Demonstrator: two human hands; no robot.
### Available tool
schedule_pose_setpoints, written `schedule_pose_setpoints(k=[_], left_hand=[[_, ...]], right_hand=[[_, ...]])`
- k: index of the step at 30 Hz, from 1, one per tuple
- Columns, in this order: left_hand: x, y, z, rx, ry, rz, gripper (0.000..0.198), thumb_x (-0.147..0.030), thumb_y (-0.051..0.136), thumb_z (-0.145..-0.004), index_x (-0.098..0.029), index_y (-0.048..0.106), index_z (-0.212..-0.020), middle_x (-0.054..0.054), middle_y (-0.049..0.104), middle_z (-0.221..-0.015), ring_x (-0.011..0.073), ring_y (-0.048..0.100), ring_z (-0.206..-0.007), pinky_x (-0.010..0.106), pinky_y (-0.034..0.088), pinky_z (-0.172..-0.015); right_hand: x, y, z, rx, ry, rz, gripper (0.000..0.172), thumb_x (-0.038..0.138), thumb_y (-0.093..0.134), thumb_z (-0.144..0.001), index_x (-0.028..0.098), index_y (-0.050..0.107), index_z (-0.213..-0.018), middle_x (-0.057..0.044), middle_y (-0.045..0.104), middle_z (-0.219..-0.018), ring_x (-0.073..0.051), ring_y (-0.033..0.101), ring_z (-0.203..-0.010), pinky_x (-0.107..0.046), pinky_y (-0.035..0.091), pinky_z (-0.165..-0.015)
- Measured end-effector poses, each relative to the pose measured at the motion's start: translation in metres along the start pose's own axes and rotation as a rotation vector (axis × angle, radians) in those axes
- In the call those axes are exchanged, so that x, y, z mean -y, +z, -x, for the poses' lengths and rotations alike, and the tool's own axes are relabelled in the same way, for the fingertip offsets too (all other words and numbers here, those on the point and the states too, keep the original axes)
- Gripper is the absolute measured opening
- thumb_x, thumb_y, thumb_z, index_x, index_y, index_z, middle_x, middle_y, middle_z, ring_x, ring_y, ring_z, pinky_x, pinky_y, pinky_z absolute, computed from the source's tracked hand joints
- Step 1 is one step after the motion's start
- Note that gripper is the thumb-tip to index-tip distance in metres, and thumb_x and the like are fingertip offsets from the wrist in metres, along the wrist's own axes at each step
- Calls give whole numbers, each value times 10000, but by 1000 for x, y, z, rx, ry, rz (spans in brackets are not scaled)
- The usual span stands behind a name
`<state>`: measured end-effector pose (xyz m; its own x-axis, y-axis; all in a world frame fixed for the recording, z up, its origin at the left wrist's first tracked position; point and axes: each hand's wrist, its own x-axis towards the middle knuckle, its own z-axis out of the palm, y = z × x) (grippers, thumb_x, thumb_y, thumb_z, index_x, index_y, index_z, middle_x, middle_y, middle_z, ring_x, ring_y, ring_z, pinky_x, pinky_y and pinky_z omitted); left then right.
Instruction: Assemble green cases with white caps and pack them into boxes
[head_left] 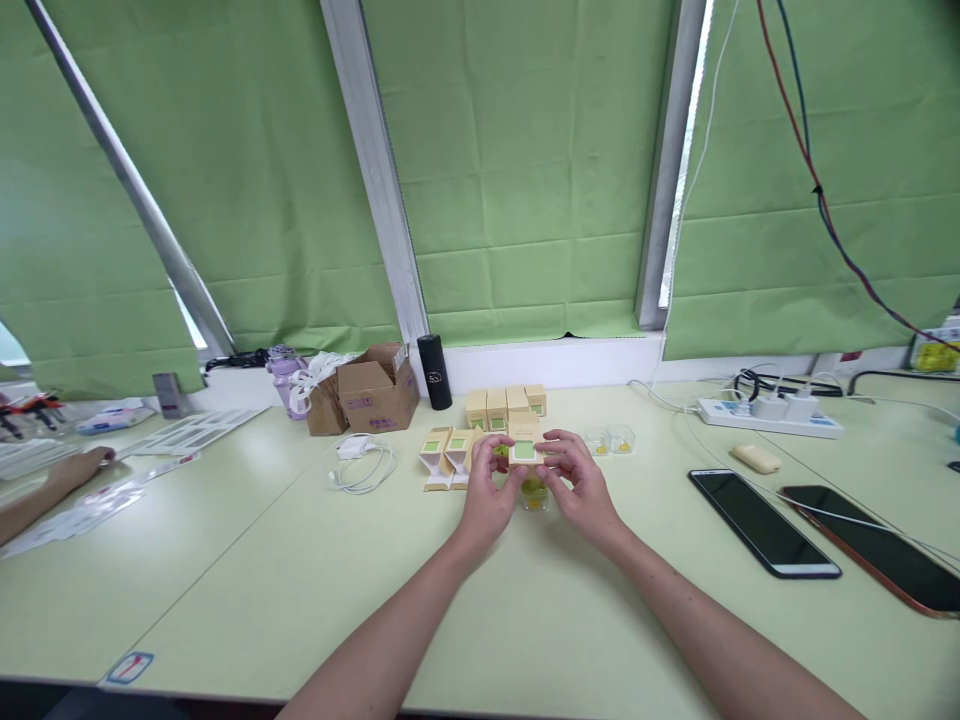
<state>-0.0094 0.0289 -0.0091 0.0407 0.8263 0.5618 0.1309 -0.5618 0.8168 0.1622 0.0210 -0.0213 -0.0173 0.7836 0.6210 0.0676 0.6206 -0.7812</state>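
Note:
Between my two hands is a small tan cardboard box [523, 452] with a green square on its face. The fingers of my left hand [489, 490] are closed on its left side, and my right hand [583, 492] grips its right side. Just below the box, a small clear container [535, 495] with yellow-green contents stands on the table, partly hidden. Open tan boxes [448, 455] stand to the left of my left hand. Behind my hands, several more tan boxes [504, 405] are lined up. Two clear containers [609, 440] with bits of yellow sit to the right.
Left of the boxes lie a white charger with cable [364, 460], a brown carton [379, 390] and a black bottle [434, 372]. On the right are two phones [763, 522], an earbud case [756, 458] and a power strip [772, 418]. Another person's hand [81, 468] rests at far left.

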Motion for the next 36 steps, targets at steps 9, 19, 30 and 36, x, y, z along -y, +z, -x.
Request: schedule_pose_setpoints(k=[9,19,30,36], left_hand=[[-2,-1,1,10,88,-25,328,-414,713,-941,-273,579,-1206,84,545,-1274,245,584,-1175,398,515,-998],[-9,-2,6,-6,151,-125,432,-371,686,-957,-286,536,-1353,111,530,-1393,296,531,-1313,502,424,-1138],[-7,-3,6,-45,161,-202,423,-397,604,-1012,-289,540,-1417,126,499,-1443,311,472,-1403,513,386,-1186],[-2,-5,2,-98,105,-190,435,-454,633,-991,-261,575,-1376,129,506,-1398,308,521,-1330,490,431,-1134]], right_hand=[[1,0,1,14,-35,-3,264,417,669,-979,299,679,-1215,-113,496,-1409,-191,707,-915,-456,639,-904],[8,0,1,19,-89,139,344,375,668,-963,315,663,-1301,-121,494,-1498,-336,322,-1557,-553,496,-1149],[9,2,8,111,-206,252,418,290,611,-975,354,622,-1388,-76,323,-1669,-336,457,-1471,-571,422,-1201],[17,2,8,128,-288,301,515,246,580,-976,370,503,-1469,-62,430,-1632,-345,382,-1508,-630,381,-1199]])
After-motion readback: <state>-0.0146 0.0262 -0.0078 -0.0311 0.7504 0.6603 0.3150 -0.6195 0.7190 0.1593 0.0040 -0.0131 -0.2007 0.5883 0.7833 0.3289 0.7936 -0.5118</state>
